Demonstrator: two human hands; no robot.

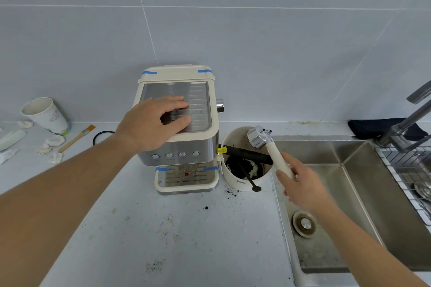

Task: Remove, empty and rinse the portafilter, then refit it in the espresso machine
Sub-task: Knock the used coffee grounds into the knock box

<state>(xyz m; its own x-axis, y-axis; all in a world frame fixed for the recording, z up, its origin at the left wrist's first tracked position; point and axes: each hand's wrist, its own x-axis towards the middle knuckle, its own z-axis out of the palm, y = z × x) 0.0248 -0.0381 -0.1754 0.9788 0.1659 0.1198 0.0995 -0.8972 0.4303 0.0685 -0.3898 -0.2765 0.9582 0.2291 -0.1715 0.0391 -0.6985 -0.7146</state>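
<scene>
My left hand [155, 121] lies flat and open on top of the espresso machine [179, 128], apparently to steady it. My right hand [300, 182] has its grip closed on the portafilter [268, 147] handle, its metal head turned over the knock box [245, 177] rim, evidently to empty the grounds; the sink [349, 193] lies just beside
</scene>
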